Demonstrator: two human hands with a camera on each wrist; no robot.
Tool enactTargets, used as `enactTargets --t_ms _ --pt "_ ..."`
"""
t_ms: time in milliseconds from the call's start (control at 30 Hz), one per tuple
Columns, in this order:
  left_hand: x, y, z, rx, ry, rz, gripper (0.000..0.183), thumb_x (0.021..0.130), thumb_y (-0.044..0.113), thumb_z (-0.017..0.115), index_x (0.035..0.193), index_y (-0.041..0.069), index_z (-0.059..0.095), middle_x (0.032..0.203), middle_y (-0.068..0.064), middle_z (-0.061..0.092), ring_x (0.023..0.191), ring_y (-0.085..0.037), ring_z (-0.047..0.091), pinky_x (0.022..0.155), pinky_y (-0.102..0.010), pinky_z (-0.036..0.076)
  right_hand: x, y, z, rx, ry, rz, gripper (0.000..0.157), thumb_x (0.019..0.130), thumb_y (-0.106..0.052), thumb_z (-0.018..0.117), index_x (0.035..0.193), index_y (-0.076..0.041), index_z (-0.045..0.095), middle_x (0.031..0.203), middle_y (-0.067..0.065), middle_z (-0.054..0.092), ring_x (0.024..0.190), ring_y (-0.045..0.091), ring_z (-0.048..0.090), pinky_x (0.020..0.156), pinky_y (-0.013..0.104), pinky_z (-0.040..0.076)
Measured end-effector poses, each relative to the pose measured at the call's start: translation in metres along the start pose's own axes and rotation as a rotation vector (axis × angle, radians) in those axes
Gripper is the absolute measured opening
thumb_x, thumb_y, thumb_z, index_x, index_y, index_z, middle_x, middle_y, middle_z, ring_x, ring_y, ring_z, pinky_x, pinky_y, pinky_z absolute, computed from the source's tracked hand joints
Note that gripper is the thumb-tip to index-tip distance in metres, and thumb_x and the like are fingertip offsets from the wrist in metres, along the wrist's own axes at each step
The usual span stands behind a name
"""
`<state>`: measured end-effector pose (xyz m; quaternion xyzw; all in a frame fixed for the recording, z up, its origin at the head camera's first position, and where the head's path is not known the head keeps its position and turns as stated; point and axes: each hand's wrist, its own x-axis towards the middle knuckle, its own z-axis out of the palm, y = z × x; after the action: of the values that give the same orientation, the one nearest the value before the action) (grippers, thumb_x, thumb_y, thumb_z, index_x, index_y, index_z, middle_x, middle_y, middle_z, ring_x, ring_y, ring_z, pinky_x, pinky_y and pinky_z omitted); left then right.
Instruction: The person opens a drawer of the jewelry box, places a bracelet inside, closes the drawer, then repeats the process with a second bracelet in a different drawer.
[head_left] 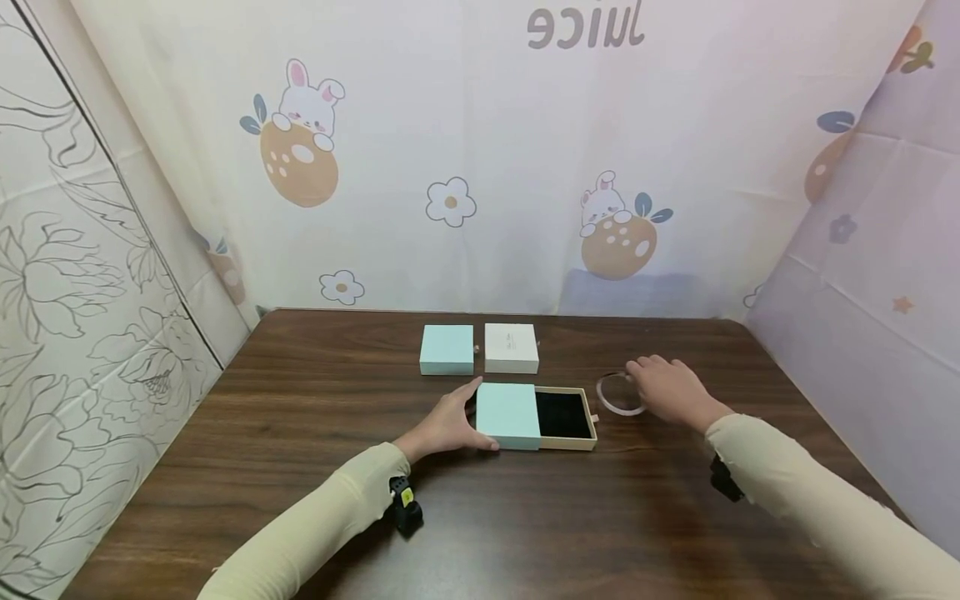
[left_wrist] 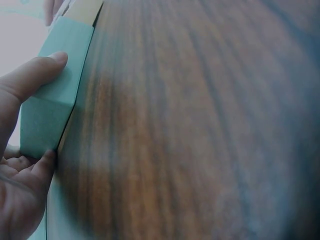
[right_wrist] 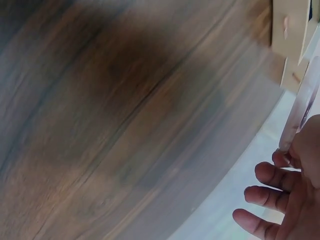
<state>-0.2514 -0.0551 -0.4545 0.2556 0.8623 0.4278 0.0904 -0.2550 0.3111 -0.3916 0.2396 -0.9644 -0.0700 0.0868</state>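
A light teal drawer box [head_left: 508, 415] lies on the table with its cream drawer [head_left: 568, 444] pulled out to the right, showing a black lining [head_left: 564, 415]. My left hand [head_left: 447, 423] grips the box's left end; in the left wrist view the thumb [left_wrist: 42, 72] lies along the near side and the fingertips are at the end. To the right of the drawer, my right hand [head_left: 667, 390] pinches a pale, translucent bangle [head_left: 621, 412] by its rim, between thumb and index finger. In the right wrist view the other fingers [right_wrist: 267, 197] are spread apart, and the bangle [right_wrist: 295, 120] is seen nearly edge-on.
Behind the open box stand a closed teal box [head_left: 447, 348] and a white box [head_left: 512, 347], side by side. The dark wooden table [head_left: 480, 517] ends at a printed curtain [head_left: 450, 125] at the back. More printed fabric hangs at both sides.
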Motion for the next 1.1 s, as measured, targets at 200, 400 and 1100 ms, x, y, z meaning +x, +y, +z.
enactTargets --t_ms 200,400,1100 --pt "0.000 0.000 0.000 0.009 0.000 0.002 0.110 0.067 0.034 0.087 0.150 0.000 0.023 0.151 -0.017 0.030 0.136 -0.027 0.032 0.103 -0.041 0.036 0.001 -0.014 0.000 -0.002 0.028 -0.054 0.016 0.094 -0.013 0.058 0.080 -0.010 0.053 0.071 0.001 0.050 0.066 0.023 0.051 0.050 0.034 0.036" --pt "0.001 -0.002 0.000 0.015 0.002 0.001 0.110 0.067 0.034 0.087 0.150 0.000 0.022 0.151 -0.016 0.030 0.136 -0.027 0.032 0.104 -0.040 0.036 0.004 -0.026 0.000 0.015 0.034 -0.071 0.014 0.094 -0.013 0.060 0.081 -0.010 0.054 0.072 0.000 0.051 0.067 0.021 0.050 0.051 0.033 0.033" --pt "0.003 -0.004 0.000 0.038 -0.001 -0.013 0.110 0.068 0.035 0.087 0.151 0.003 0.022 0.152 -0.015 0.029 0.137 -0.028 0.030 0.105 -0.042 0.034 0.025 -0.060 0.000 0.010 0.042 -0.137 0.012 0.094 -0.013 0.059 0.083 -0.012 0.054 0.077 0.001 0.053 0.073 0.022 0.052 0.054 0.034 0.036"
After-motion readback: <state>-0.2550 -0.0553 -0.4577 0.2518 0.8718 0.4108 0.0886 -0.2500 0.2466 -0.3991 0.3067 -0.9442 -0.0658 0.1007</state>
